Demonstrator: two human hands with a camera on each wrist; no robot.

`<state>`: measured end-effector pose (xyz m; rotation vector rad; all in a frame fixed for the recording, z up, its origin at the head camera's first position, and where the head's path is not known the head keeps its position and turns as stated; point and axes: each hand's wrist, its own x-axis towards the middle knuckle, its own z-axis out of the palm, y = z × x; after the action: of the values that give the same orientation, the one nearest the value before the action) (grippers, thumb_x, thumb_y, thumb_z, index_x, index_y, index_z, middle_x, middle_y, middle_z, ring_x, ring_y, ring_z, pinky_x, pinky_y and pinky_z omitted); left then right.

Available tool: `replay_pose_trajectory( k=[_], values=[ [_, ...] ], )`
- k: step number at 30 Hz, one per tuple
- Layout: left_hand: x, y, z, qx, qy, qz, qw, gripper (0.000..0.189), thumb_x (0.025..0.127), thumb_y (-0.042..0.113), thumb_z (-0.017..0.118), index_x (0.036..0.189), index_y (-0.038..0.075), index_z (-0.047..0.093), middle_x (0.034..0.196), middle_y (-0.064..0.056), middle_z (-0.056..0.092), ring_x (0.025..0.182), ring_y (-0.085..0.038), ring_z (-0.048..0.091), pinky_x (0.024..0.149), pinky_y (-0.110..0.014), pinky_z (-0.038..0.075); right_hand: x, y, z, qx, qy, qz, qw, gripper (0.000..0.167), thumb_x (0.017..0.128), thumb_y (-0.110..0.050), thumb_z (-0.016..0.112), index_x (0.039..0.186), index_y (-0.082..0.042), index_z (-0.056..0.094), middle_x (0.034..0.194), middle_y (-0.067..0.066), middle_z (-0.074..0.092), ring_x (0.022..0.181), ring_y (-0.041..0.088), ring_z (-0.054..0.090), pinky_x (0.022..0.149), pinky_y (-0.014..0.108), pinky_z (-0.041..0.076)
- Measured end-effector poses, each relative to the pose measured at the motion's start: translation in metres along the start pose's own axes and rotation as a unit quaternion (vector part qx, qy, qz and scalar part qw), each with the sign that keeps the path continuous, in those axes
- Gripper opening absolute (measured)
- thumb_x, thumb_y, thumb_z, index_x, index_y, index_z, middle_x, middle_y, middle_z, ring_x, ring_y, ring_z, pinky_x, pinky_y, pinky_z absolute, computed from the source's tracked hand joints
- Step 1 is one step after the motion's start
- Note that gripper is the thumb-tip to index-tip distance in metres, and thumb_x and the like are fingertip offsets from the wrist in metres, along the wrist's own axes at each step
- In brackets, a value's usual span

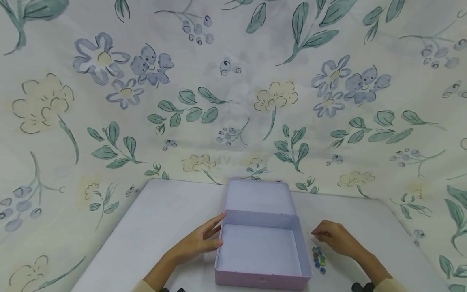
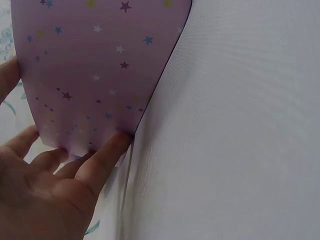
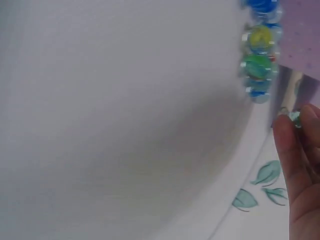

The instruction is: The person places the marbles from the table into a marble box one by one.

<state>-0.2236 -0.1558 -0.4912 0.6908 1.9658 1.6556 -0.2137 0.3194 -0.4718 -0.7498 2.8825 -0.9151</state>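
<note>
An open tin box (image 1: 262,280) with a hinged lid (image 1: 259,196) tipped back stands on the table, pale inside. In the left wrist view its outer wall (image 2: 95,65) is pinkish purple with small stars. My left hand (image 1: 200,241) rests its spread fingers and thumb against the box's left side. To the right of the box, my right hand (image 1: 337,237) is above the table. It pinches a small clear greenish glass marble (image 3: 295,118) between thumb and fingertips, partly hidden by them. Several coloured glass marbles (image 1: 319,259) lie bunched in a short double row between the box and this hand.
The white table (image 1: 164,211) meets a flower-patterned cloth (image 1: 233,113) hanging behind and at both sides. Dark objects (image 1: 362,287) show at the bottom edge near the right forearm.
</note>
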Motion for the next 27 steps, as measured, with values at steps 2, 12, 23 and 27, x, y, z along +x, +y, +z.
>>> replay_pose_trajectory(
  k=[2,12,23,27],
  values=[
    [0.001,0.000,-0.002,-0.004,-0.001,-0.002,1.0000,0.075,0.099,0.024,0.062,0.160,0.033,0.019,0.170,-0.002,0.005,0.153,-0.046,0.011,0.114,-0.054,0.039,0.003,-0.007,-0.004,0.002,0.012,-0.004,0.9999,0.015,0.088,0.002,0.069,0.101,-0.005,0.074,0.094,0.003,0.071,0.083,0.001,0.065,0.070,0.020,0.057],
    [0.009,-0.002,-0.012,-0.019,0.000,-0.003,0.9998,0.074,0.101,0.020,0.059,0.161,0.029,0.017,0.170,-0.005,0.001,0.153,-0.048,0.008,0.111,-0.054,0.042,0.031,-0.053,-0.023,0.042,0.038,-0.049,0.9972,0.018,0.090,-0.001,0.069,0.106,-0.008,0.074,0.100,0.003,0.070,0.091,0.001,0.067,0.079,0.021,0.059],
    [0.023,0.000,-0.026,-0.041,-0.021,-0.005,0.9989,0.079,0.099,0.025,0.062,0.162,0.031,0.013,0.170,-0.002,-0.002,0.154,-0.045,0.006,0.111,-0.056,0.042,0.078,-0.091,-0.022,0.048,0.028,-0.112,0.9922,0.017,0.091,-0.004,0.070,0.105,-0.011,0.075,0.099,0.004,0.073,0.091,0.014,0.069,0.077,0.020,0.059],
    [0.020,-0.003,-0.029,-0.044,-0.037,-0.008,0.9983,0.083,0.098,0.029,0.064,0.162,0.029,0.011,0.170,-0.003,-0.002,0.154,-0.046,0.005,0.111,-0.055,0.042,0.091,-0.104,-0.016,0.060,0.025,-0.111,0.9917,0.017,0.091,-0.007,0.071,0.106,-0.013,0.075,0.099,0.004,0.073,0.088,0.011,0.068,0.076,0.022,0.059]
  ],
)
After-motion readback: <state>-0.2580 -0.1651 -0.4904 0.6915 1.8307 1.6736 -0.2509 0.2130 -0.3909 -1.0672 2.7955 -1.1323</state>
